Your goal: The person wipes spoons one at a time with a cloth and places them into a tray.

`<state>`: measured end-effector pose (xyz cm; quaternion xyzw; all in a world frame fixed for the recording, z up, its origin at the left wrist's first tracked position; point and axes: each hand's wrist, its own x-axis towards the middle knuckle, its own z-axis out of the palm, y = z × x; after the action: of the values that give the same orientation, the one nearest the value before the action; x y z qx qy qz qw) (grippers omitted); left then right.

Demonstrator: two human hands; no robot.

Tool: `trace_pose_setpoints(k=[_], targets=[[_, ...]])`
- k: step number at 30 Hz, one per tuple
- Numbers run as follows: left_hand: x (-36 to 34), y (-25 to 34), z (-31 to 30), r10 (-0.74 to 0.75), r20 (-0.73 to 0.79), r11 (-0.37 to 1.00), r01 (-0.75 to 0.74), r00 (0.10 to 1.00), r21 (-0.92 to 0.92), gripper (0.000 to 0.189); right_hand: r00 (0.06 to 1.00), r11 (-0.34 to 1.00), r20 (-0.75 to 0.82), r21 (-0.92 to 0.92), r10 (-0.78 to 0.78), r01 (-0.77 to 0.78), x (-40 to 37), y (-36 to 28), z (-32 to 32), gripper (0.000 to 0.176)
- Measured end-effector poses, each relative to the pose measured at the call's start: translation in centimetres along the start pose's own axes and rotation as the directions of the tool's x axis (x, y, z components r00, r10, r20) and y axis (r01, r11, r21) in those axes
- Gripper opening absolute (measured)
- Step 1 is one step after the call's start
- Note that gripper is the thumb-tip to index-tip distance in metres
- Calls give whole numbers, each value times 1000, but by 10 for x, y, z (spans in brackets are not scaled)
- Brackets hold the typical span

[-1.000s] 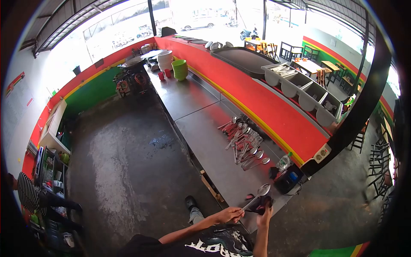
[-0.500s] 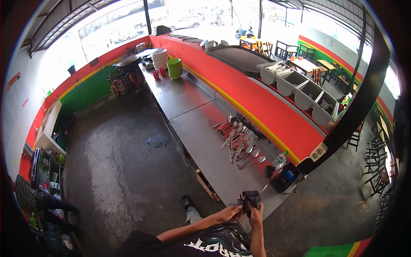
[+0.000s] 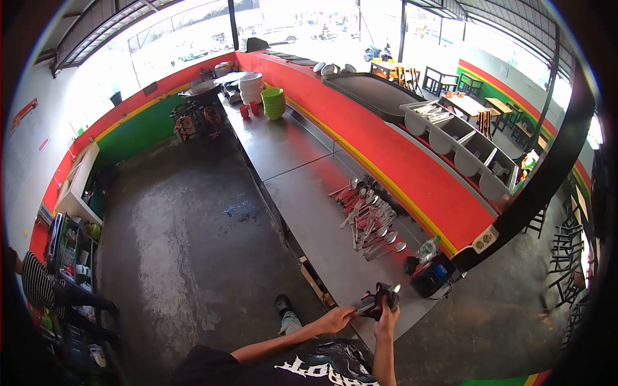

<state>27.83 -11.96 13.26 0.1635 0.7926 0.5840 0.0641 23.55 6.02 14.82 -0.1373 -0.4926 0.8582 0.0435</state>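
Observation:
My right hand (image 3: 387, 316) is closed around a dark cloth (image 3: 368, 305), above the near end of the steel counter. A shiny metal spoon end (image 3: 396, 289) sticks out past the cloth, which hides the middle of the spoon. On the other side of the cloth, my left hand (image 3: 337, 320) pinches what looks like the spoon's handle. Farther up the counter (image 3: 290, 186) lies a loose pile of spoons and forks (image 3: 368, 215), several with their bowls toward me.
Beside the pile stand a clear bottle (image 3: 427, 249) and a dark device with a blue screen (image 3: 438, 273). Green bowls (image 3: 273, 104) and red cups (image 3: 249, 110) are stacked farther off. A cutlery bin (image 3: 460, 138) tops the red ledge. A person in stripes (image 3: 40, 281) is at left.
My hands have drawn slightly apart, the left shifting to the left. The cloth has turned, and the metal end now shows brightly at its upper right. The view has shifted slightly.

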Motion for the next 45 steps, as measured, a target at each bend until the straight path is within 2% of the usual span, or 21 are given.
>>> trace_pose_setpoints(k=[3, 5, 8, 12, 15, 18, 21, 24, 27, 29, 32, 36, 38, 41, 45], targets=[[-3, 3, -5, -60, 52, 998, 61, 997, -19, 21, 1000, 999, 7, -49, -22, 22, -2, -1, -4, 39], [-5, 14, -11, -135, 107, 990, 139, 985, -26, 26, 996, 1000, -82, 1, 20, -20, 0, 2, -5, 40], [-11, 17, -11, -159, 140, 983, 170, 977, -70, 36, 985, 998, -162, 17, 57, -55, 6, 8, -19, 44], [-20, 15, -1, -203, 120, 931, 229, 972, -284, 41, 970, 979, -193, -110, 148, -172, 5, 0, -39, 49], [-21, 15, 7, -229, 116, 875, 257, 966, -411, 43, 980, 982, -123, -91, 156, -168, -7, -2, -47, 53], [-19, 20, 13, -258, 111, 819, 278, 960, -501, 43, 988, 988, 19, -34, 153, -152, -7, 12, -63, 56], [-14, 22, 19, -271, 147, 765, 305, 951, -567, 40, 962, 960, 190, -238, 194, -147, -11, -2, -61, 51], [-9, 28, 25, -264, 234, 676, 352, 936, -648, 35, 886, 956, 384, -229, 261, -183, -20, -18, -49, 45], [-5, 27, 31, -245, 366, 550, 439, 898, -710, 34, 857, 977, 468, -91, 214, -194, -32, -24, -34, 36], [-5, 23, 37, -212, 451, 450, 497, 867, -742, 33, 853, 971, 471, -26, 223, -239, -33, -20, -38, 31], [-6, 24, 42, -151, 493, 324, 514, 857, -794, 34, 837, 959, 500, 45, 221, -280, -36, -24, -40, 24], [-7, 34, 43, -234, 464, 446, 518, 854, -730, 36, 871, 962, 437, 44, 224, -269, -40, -30, -40, 17], [-6, 32, 47, -316, 432, 500, 535, 845, -681, 38, 924, 980, 327, -56, 197, -189, -35, -19, -49, 17], [4, 28, 51, -260, 380, 743, 436, 888, -509, 39, 966, 974, 210, -197, 151, -109, -36, -25, -53, 17], [21, 26, 57, -151, 371, 831, 321, 916, -455, 36, 986, 939, 152, -343, 67, -11, -28, -29, -65, 17]])
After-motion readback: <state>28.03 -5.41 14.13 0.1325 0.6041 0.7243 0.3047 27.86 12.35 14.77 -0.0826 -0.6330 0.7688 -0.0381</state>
